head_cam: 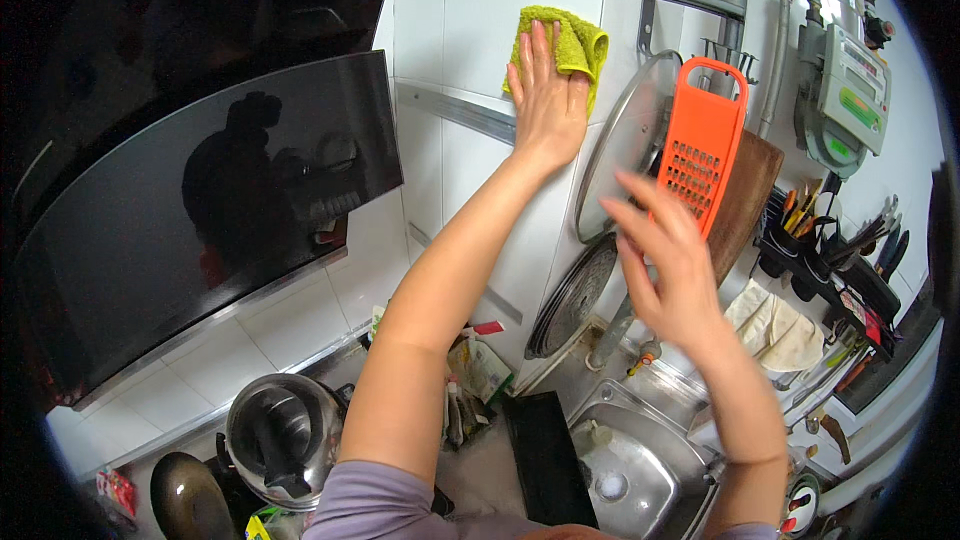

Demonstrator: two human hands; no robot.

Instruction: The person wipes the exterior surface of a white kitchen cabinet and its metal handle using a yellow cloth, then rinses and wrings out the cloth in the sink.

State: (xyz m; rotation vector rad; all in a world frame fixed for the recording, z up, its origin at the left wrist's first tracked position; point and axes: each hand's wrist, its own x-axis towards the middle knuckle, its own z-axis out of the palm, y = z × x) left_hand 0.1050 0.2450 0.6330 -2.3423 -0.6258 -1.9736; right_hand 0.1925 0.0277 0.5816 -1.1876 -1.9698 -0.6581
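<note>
My left hand (551, 109) lies flat on a folded yellow-green cloth (574, 45), pressing it against the white tiled wall (495, 7) just above a metal strip (457, 111). Its fingers are spread over the cloth. My right hand (667, 262) is raised with fingers apart and holds nothing; it is slightly blurred. Behind it hang an orange grater (701, 135), a glass pot lid (626, 142) and a wooden cutting board (742, 202).
A dark range hood (210, 202) fills the left. Below are a steel pot (281, 435), a black tray (551, 457) and a steel sink (630, 476). Stacked dark round racks (574, 300) hang low on the wall. A gas meter (851, 97) and utensil holder (802, 255) are at the right.
</note>
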